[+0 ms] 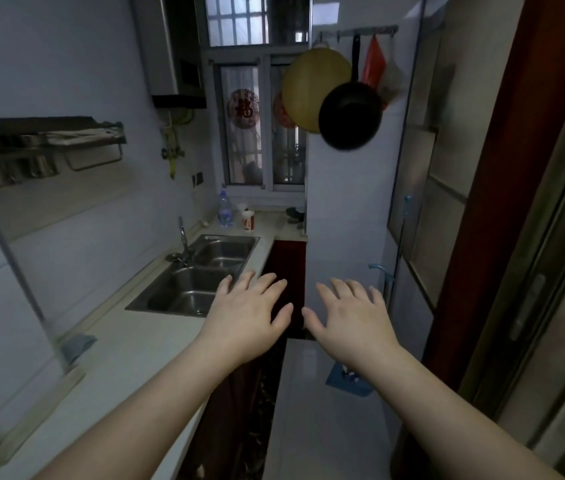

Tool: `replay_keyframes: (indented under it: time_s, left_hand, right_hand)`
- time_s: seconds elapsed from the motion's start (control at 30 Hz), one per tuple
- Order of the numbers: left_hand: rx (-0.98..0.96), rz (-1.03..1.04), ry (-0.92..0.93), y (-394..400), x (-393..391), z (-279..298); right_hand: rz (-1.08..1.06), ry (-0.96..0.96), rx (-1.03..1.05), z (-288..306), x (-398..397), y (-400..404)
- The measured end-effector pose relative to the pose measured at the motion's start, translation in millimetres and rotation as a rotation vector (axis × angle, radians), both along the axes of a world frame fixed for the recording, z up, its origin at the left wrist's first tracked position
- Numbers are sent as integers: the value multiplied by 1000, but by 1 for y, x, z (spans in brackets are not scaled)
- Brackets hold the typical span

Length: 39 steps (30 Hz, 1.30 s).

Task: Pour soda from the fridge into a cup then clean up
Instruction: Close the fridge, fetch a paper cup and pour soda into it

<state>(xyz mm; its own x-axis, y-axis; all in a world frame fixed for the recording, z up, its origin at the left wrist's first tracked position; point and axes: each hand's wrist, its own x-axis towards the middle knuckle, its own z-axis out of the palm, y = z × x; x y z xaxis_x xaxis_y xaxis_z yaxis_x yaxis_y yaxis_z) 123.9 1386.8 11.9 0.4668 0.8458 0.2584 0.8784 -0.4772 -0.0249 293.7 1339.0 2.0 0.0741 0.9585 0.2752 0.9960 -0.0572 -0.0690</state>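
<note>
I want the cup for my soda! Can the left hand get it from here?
Probably not yet. The left hand hovers open near the sink; the cup stands well beyond, though nothing blocks the way.

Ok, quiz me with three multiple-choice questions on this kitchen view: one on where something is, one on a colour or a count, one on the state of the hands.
1. Where is the clear bottle?
A. in the sink
B. on the counter behind the sink
C. on the floor

2. How many basins has the sink?
A. one
B. two
C. three

3. The left hand and right hand are:
A. open and empty
B. holding a cup
C. gripping the tap

Answers: 1 B, it stands beside the cup near the window; 2 B, a divider splits it; 3 A, fingers spread, nothing held.
</note>
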Motion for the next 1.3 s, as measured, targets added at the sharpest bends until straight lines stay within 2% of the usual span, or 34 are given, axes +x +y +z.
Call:
replay_keyframes:
  time_s: [0.4,0.8,1.3]
  left_hand:
    - [1,-15,18,143,18,-17]
    - [-7,-51,19,300,23,-10]
    - [4,-5,37,484,132,-26]
  right_hand:
    - [25,-63,-25,-21,13,135]
    - [-31,-71,49,-21,16,287]
    - [64,-52,-33,-33,137,487]
